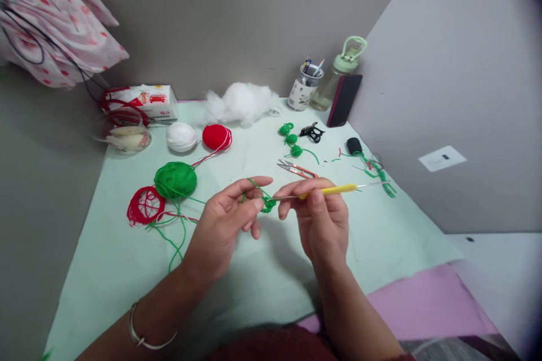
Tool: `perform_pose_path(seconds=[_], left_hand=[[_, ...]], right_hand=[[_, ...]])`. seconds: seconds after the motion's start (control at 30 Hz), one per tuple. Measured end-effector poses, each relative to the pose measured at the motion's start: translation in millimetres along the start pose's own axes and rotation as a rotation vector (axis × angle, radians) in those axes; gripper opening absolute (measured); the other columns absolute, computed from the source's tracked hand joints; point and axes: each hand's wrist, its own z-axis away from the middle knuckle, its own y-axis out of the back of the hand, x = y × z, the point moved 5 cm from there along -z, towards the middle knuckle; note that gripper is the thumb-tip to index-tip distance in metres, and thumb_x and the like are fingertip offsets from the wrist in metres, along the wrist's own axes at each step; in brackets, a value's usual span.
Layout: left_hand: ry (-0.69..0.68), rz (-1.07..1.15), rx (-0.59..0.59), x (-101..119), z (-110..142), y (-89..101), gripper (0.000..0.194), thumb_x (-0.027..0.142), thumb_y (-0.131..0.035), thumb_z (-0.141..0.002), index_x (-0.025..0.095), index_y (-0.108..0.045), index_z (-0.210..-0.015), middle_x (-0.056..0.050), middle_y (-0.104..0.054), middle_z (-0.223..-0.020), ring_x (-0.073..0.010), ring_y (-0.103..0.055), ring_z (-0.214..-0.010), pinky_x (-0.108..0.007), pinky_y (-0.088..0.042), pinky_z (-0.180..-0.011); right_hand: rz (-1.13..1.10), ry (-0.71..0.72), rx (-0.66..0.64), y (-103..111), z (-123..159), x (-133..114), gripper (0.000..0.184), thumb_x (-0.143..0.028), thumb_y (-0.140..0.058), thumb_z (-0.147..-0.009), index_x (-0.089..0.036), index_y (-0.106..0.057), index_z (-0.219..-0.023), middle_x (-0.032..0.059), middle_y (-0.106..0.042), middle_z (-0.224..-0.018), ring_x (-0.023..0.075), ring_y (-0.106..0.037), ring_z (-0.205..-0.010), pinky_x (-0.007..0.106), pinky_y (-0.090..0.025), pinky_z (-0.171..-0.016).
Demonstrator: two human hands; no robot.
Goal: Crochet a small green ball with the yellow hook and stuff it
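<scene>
Grey walls (254, 28) rise behind and beside a pale green cloth (262, 287), on which a green ball (175, 180) of yarn lies. To the right of the green ball and a little nearer the person, a small green piece (268, 206) is held up off the cloth. The left hand (222, 223) pinches its left edge between thumb and forefinger; green yarn runs over that forefinger, and the other fingers curl loosely. The right hand (324, 223), farther right of the green ball, has thumb and fingers closed on the yellow handle of a hook (328, 191). The metal tip meets the green piece, though whether it passes through a stitch is too small to tell.

Just nearer than the green ball and to its left is a red coil (146, 206). Beyond the green ball sit a white ball (182, 137) and a red ball (217, 138), with white stuffing (243, 102) farther back. Well to its right lie snips (301, 170), small green balls (296, 150) and a black clip (312, 133).
</scene>
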Motion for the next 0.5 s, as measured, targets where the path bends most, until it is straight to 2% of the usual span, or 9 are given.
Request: perform_pose_path(seconds=[0.13,0.27,0.33,0.43,0.5], left_hand=[[-0.023,-0.019,0.019,0.0,0.4,1.9,0.023,0.020,-0.079,-0.086,0.025,-0.085,-0.108,0.003,-0.057,-0.083,-0.0029,-0.040,-0.054,-0.014,-0.049,-0.048],[-0.049,-0.081,0.053,-1.5,1.9,4.2,0.027,0.023,-0.082,-0.087,0.026,-0.082,-0.114,0.002,-0.060,-0.087,-0.0053,-0.052,-0.061,-0.015,-0.052,-0.051],[-0.033,-0.074,0.049,-2.7,2.7,2.9,0.038,0.024,-0.085,-0.084,0.027,-0.079,-0.121,0.003,-0.063,-0.088,-0.0064,-0.056,-0.063,-0.016,-0.052,-0.052],[0.076,0.055,0.017,-6.1,2.6,-1.2,0.053,0.025,-0.090,-0.080,0.023,-0.074,-0.130,0.005,-0.061,-0.081,-0.0038,-0.048,-0.054,-0.016,-0.049,-0.049],[0.188,0.168,-0.004,-8.4,2.5,-3.9,0.053,0.026,-0.091,-0.078,0.018,-0.074,-0.128,0.008,-0.053,-0.069,-0.0015,-0.036,-0.048,-0.014,-0.045,-0.046]], right_hand=[[0.176,0.107,-0.032,0.1,3.1,-9.9,0.021,-0.028,-0.055,-0.109,-0.026,-0.076,-0.107,0.0029,-0.081,-0.101,0.0149,-0.075,-0.074,0.032,-0.064,-0.069],[0.487,0.368,-0.091,-4.0,10.6,-20.7,0.026,-0.020,-0.052,-0.108,-0.027,-0.075,-0.117,0.0049,-0.081,-0.103,0.0187,-0.077,-0.084,0.036,-0.064,-0.074],[0.680,0.482,-0.131,-6.9,16.0,-20.5,0.028,-0.017,-0.055,-0.106,-0.028,-0.074,-0.123,0.0058,-0.081,-0.106,0.0206,-0.078,-0.092,0.035,-0.064,-0.076],[0.956,0.618,-0.170,-11.5,23.4,-17.4,0.036,-0.014,-0.068,-0.098,-0.033,-0.075,-0.128,0.0053,-0.080,-0.112,0.0207,-0.078,-0.096,0.032,-0.064,-0.074],[0.976,0.642,-0.148,-12.2,24.4,-18.3,0.039,-0.012,-0.071,-0.096,-0.034,-0.076,-0.127,0.0053,-0.079,-0.111,0.0211,-0.077,-0.096,0.032,-0.064,-0.074]])
